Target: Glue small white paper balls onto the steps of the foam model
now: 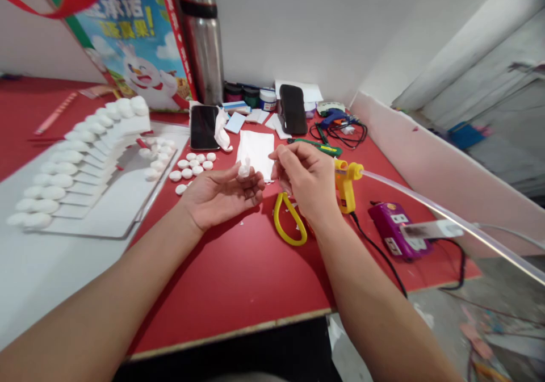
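My left hand [223,196] is turned palm up over the red table, its thumb and fingertips closed on a small crumpled piece of white tissue [244,168]. Just to the right, my right hand [307,176] is pinched, knuckles up; whatever lies between its fingertips is too small to make out. Beyond the hands lies a flat white tissue sheet [259,148]. Yellow-handled scissors [277,223] rest under the right hand, partly hidden. A yellow glue gun [347,192] with a long clear glue stick [426,206] is beside the right wrist. Several white rounded pieces [186,173] lie left of the left hand.
A curved white stepped model [100,166] topped with white rounded pieces occupies the left. Two phones [204,127], a steel thermos [204,47], paint jars [267,99] and a printed box [140,47] stand behind. A purple power strip [398,229] and cables lie right.
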Action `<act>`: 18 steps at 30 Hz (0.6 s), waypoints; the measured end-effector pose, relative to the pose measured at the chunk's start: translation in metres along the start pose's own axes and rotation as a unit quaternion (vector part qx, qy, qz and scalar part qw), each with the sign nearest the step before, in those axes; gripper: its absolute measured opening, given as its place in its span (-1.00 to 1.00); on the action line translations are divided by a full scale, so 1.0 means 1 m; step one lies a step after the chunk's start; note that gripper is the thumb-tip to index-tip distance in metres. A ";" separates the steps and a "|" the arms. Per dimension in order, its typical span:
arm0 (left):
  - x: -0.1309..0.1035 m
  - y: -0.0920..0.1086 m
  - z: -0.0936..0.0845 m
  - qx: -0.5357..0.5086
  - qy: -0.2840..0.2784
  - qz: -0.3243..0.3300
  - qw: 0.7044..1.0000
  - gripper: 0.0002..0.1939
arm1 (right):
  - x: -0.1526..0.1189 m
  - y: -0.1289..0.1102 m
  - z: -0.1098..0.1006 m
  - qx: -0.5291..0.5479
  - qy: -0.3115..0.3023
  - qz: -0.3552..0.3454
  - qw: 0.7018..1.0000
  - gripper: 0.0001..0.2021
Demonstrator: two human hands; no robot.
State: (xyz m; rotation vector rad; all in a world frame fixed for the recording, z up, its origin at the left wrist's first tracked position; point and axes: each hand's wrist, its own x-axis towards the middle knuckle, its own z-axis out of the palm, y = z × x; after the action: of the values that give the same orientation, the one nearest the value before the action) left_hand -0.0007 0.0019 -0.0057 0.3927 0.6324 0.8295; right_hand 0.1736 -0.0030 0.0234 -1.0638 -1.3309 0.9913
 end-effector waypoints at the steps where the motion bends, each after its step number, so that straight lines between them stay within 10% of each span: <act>1: 0.000 0.000 -0.001 0.003 0.001 -0.002 1.000 -0.86 | 0.000 0.001 0.000 0.000 -0.005 0.003 1.000 -0.77; 18: 0.001 -0.001 -0.002 0.023 0.010 0.041 0.999 -0.93 | 0.000 0.000 0.002 0.013 -0.067 0.035 0.997 -0.76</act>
State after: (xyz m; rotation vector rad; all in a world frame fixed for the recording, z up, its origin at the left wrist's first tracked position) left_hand -0.0008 0.0024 -0.0087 0.4545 0.6576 0.8988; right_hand 0.1715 -0.0033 0.0232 -1.0447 -1.3930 1.1471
